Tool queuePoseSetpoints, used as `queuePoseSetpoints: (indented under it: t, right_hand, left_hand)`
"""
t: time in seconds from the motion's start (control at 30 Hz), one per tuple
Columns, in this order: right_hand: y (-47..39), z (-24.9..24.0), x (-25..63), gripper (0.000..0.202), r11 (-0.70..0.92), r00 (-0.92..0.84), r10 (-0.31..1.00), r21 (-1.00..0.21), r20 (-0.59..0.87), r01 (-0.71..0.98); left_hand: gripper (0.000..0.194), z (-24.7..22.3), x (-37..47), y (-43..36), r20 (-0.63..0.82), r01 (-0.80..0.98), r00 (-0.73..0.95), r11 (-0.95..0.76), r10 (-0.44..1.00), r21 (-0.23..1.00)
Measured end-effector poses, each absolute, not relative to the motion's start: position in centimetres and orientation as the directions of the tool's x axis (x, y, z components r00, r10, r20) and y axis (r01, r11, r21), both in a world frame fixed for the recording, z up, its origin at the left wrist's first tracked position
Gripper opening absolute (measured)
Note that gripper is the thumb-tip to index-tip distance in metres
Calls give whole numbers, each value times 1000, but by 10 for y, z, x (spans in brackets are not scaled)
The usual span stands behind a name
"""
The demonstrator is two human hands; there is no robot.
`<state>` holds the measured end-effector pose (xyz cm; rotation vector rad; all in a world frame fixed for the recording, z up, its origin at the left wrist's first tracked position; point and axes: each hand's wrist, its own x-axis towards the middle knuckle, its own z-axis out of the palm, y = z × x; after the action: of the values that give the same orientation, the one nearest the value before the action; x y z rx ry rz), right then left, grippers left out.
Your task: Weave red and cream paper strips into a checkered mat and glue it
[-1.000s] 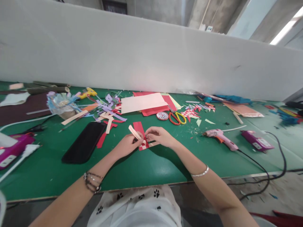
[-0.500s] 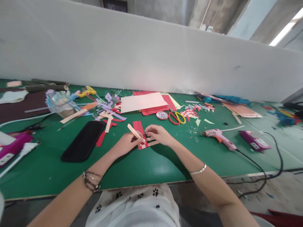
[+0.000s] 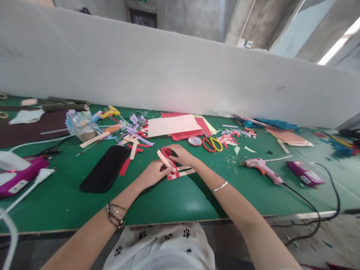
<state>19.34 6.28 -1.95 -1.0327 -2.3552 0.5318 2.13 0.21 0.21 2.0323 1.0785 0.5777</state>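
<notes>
Right now the red paper piece (image 3: 172,164) lies in the middle near part of the green table (image 3: 191,202), between my two hands. It is a narrow, flat, bright red strip, slanted so that its far end leans left. At its near end, small red and pale squares make a checked, woven pattern; my fingers hide part of it. Two pale strips (image 3: 186,173) stick out from its right side, with a thin gap of green between them. My left hand (image 3: 154,173) is narrowed around the folded pale strips (image 3: 164,158), which rise above the red and tilt to the far left. My right hand (image 3: 182,156) curls over the far half, fingers touching the red; whether it pinches, I cannot tell. A black phone (image 3: 105,168) lies to the left, and scissors (image 3: 208,150) lie farther off, to the right.
</notes>
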Motion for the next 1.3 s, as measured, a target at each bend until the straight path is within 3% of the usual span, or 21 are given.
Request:
queuePoseSetpoints:
  t: [0.6, 0.93, 1.13, 1.3]
  right_hand:
    - [52, -17, 193, 37, 594, -533, 799, -497, 277, 633]
    - [50, -15, 190, 53, 616, -505, 785, -548, 359, 566]
    - [52, -18, 192, 56, 553, -530, 824, -494, 201, 671]
    - [51, -16, 192, 52, 549, -530, 825, -500, 196, 670]
  left_hand:
    - [28, 8, 23, 0, 29, 505, 539, -350, 842, 789]
    - [27, 5, 22, 1, 41, 497, 547, -364, 836, 788]
    - [27, 8, 24, 0, 38, 479, 546, -349, 837, 806]
    - [30, 8, 24, 0, 37, 488, 533, -342, 846, 803]
